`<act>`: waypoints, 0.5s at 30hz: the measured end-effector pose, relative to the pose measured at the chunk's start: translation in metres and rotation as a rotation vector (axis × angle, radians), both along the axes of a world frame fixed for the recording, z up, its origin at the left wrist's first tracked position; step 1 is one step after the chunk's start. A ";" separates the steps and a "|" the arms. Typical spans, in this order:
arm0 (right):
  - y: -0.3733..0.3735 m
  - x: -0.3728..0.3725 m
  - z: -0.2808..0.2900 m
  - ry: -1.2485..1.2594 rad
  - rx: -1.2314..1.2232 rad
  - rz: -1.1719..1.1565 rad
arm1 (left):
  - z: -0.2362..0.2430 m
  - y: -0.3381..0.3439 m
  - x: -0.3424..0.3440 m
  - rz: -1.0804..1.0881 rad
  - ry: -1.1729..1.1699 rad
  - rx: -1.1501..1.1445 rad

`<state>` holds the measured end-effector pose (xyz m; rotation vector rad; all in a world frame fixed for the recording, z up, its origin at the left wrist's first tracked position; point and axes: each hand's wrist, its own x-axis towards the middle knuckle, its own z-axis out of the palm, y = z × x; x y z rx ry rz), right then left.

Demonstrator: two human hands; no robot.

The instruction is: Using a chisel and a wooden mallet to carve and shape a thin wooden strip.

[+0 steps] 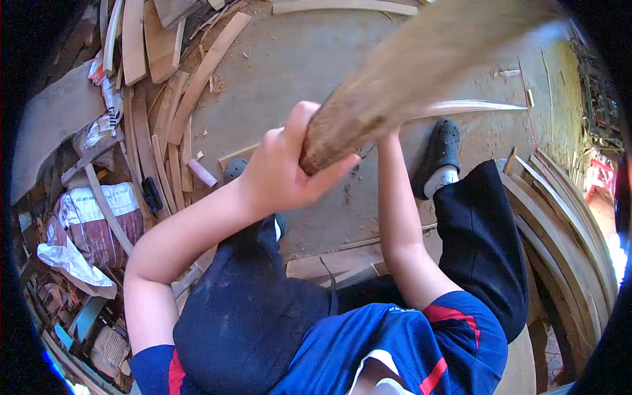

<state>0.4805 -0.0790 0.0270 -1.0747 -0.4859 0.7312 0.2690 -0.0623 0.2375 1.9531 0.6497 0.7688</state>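
Note:
A long, rough-edged wooden board [415, 72] is raised in front of me, slanting from the middle up to the upper right, where it blurs. My left hand [280, 161] is closed around its lower end, the thumb along the underside and the other fingers partly hidden by the wood. My right forearm reaches up to the board's underside; only the wrist and edge of my right hand [390, 136] show, and its fingers are hidden behind the board. On the floor beyond that hand, partly covered, lies a pale, thin wood strip [474, 106].
Curved wooden pieces [204, 76] are piled at left, beside a white and maroon sack [99, 214]. More curved boards [559, 230] are stacked at right. A short pinkish cylinder [201, 173] lies on the dusty floor [283, 66]. My dark clog [444, 145] is near the right arm.

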 end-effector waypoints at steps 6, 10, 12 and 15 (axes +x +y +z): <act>0.002 0.008 0.009 -0.415 -0.184 -0.203 | -0.002 0.020 -0.019 -0.078 0.709 -0.188; -0.002 0.005 0.017 -0.490 -0.213 -0.234 | 0.018 0.013 -0.033 0.013 0.604 -0.231; -0.012 0.005 0.020 -0.313 -0.285 -0.251 | 0.015 0.010 -0.037 0.085 0.508 -0.250; -0.026 -0.003 0.033 -0.073 -0.195 -0.377 | 0.007 0.006 -0.048 0.211 0.418 -0.292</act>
